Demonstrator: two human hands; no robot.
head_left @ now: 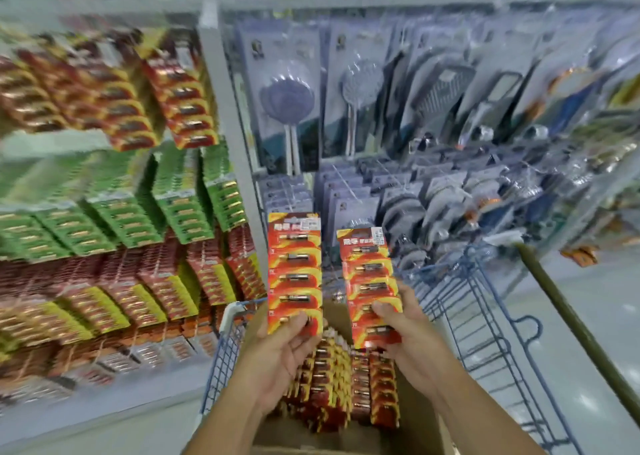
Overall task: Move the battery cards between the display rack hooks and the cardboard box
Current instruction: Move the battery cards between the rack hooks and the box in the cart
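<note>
Packaged shower heads [362, 104] hang in rows on the right-hand rack, a blue wire shopping cart [485, 323] stands below them — its olive-green handle bar [568, 319] slanting across — over a pale, glossy floor [595, 316]

A cardboard box [422, 430] sits at the bottom centre of the frame, inside a wire shopping cart [485, 316] whose sides rise to its left and right. Stacked battery cards [346, 385] lie in the box. Above the box, the left hand [280, 354] grips the lower end of one upright battery card [294, 274], and the right hand [405, 333] grips the lower part of a second card [369, 281] just to its right; the two cards stand side by side, apart. The display rack [121, 194] fills the left half of the frame, battery cards hanging in rows. Behind the cart, at upper right, hang packaged shower heads [353, 101].
</note>
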